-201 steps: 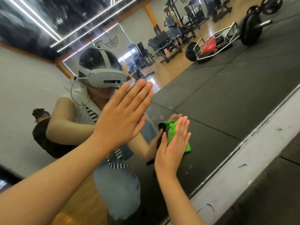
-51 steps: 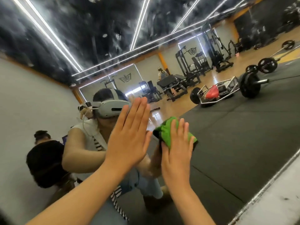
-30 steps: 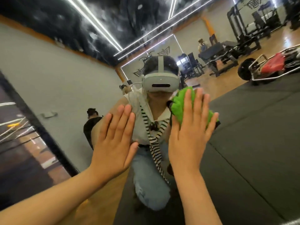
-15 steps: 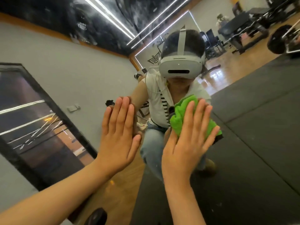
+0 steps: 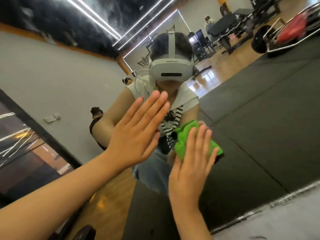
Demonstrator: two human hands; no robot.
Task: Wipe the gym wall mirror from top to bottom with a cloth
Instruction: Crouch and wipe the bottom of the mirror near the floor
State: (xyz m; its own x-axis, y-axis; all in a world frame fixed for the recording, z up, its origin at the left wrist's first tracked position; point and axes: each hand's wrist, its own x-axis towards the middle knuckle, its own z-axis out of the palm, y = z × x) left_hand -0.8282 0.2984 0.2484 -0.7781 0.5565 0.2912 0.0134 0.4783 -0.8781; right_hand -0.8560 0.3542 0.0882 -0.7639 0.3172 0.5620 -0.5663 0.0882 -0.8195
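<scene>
The right hand [image 5: 188, 172], fingers straight, presses the green cloth [image 5: 183, 141] flat against the wall mirror [image 5: 259, 127] near its bottom edge, spreading pressure evenly. The left hand [image 5: 136, 135], empty and flat (likely bracing), rests alongside.

The mirror [image 5: 259, 135] was smooth, glossy glass, bright with reflections. Against the mirror, the cloth [image 5: 183, 141] was a soft, fuzzy green fabric, matt and bunched into folds. Below the mirror ran a ledge [image 5: 285, 219] with a grey, rough, matt surface, scuffed and speckled along its edge. Reflected in the mirror, the floor mats [image 5: 268, 104] looked like dark matt rubber with thin seams, the wooden floor [image 5: 213, 78] beyond them polished and shiny, the wall [image 5: 60, 80] flat grey paint, and the headset [image 5: 171, 71] smooth white plastic.
</scene>
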